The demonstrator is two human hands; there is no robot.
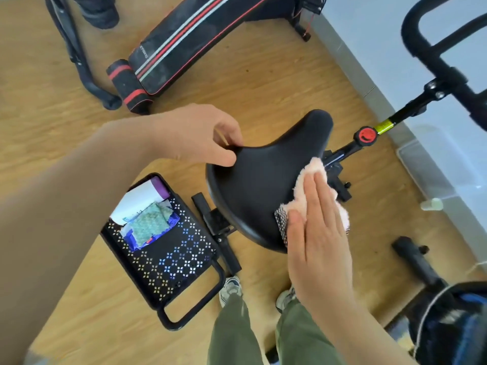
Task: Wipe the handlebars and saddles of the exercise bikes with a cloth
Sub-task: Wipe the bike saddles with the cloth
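Observation:
A black bike saddle (266, 175) fills the middle of the view, nose pointing away from me. My left hand (197, 135) grips the saddle's left rear edge, thumb on top and fingers curled under. My right hand (319, 230) lies flat with straight fingers on a fluffy pink cloth (308, 185), pressing it onto the saddle's right side. Part of the cloth is hidden under the palm. The bike's black handlebars (427, 48) stand at the upper right.
A red knob (366, 135) sits on the bike frame beyond the saddle. A black perforated basket (179, 262) holding packets stands on the wood floor at the left. A black and red workout bench (184, 46) lies further back. My shoes (232, 288) stand below the saddle.

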